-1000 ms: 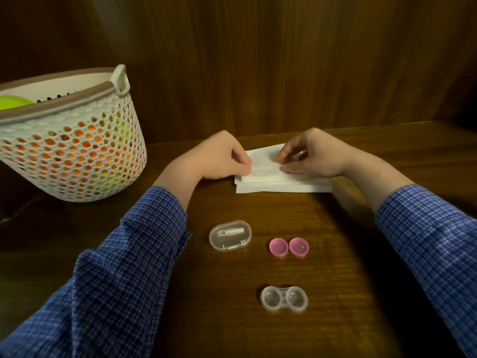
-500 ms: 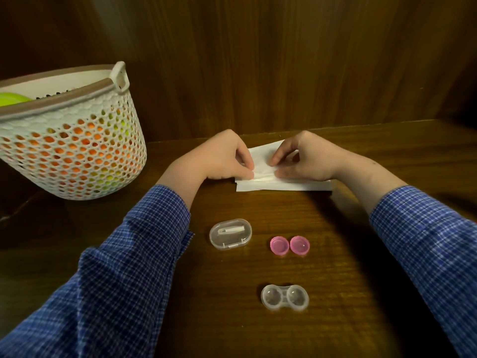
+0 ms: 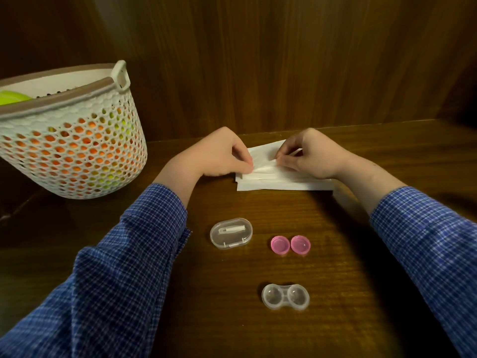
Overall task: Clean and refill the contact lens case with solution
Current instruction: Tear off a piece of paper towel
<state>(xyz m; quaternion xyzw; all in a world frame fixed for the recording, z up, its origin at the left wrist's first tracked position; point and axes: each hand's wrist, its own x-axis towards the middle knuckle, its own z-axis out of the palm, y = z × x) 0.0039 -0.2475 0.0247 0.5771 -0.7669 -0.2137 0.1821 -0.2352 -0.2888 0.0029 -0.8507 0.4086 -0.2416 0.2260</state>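
A white perforated basket (image 3: 69, 146) with a brown rim stands at about 9 o'clock on the dark wooden table (image 3: 258, 332), orange and yellow-green things showing through its holes. Blue checked sleeves (image 3: 116, 267) come in from 7 and 5 o'clock.

The left hand (image 3: 219, 155) sits just above the centre, its fingers curled, thumb and fingertips pinching the left end of the top sheet of a small stack of white tissues (image 3: 281, 186). That stack lies at roughly 12 o'clock from the centre, close to the wooden back wall. A clear oval box (image 3: 231, 233) with a small white tool inside lies at the centre, at 6 o'clock from the left hand and apart from it.

Two pink caps (image 3: 290, 244) lie touching side by side, just at 3 o'clock from the oval box. The clear contact lens case (image 3: 285, 296), both wells uncovered, lies at 6 o'clock from the caps, near but not touching them; whether any liquid is in it cannot be told.

The right hand (image 3: 313, 155) is at 1 o'clock, fingers curled, pinching the same top sheet, which lifts off the stack in a fold between the two hands.
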